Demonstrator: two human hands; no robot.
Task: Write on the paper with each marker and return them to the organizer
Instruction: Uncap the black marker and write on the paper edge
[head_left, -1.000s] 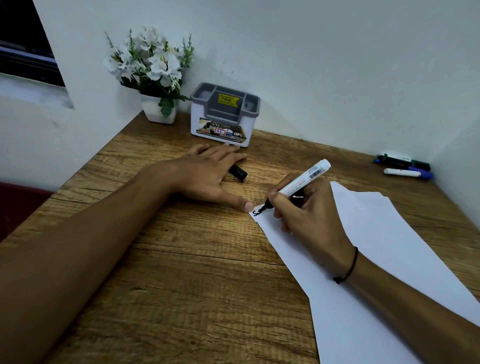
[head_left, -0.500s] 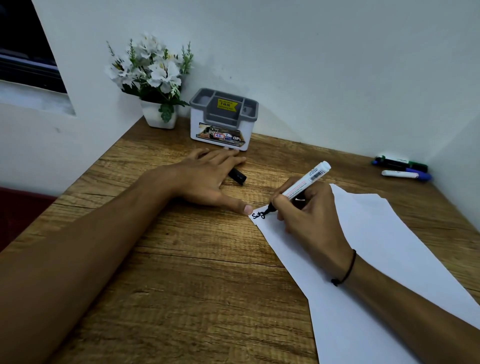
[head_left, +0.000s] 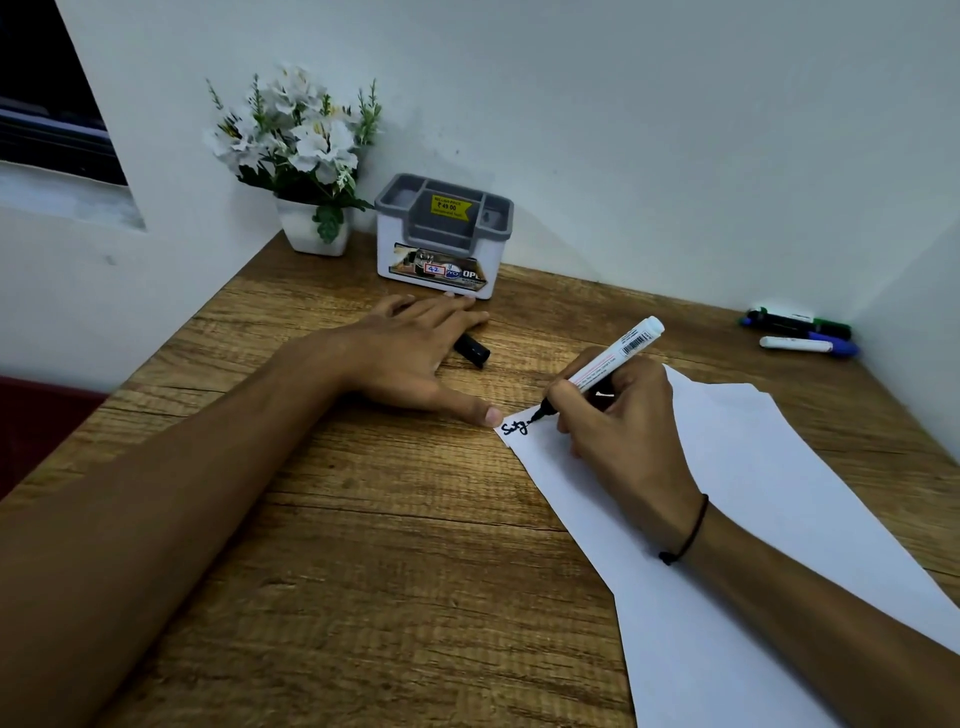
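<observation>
One marker (head_left: 608, 367) sits pinched in your right hand (head_left: 623, 421), its tip on the paper (head_left: 753, 493) at that hand's thumb side, barrel slanting up and away. Your left hand (head_left: 410, 353) lies flat, fingers straight, thumb at the paper's corner. The cap (head_left: 471, 349) lies beside its fingers, nearer this hand; the organizer (head_left: 441, 234) stands just beyond.
</observation>
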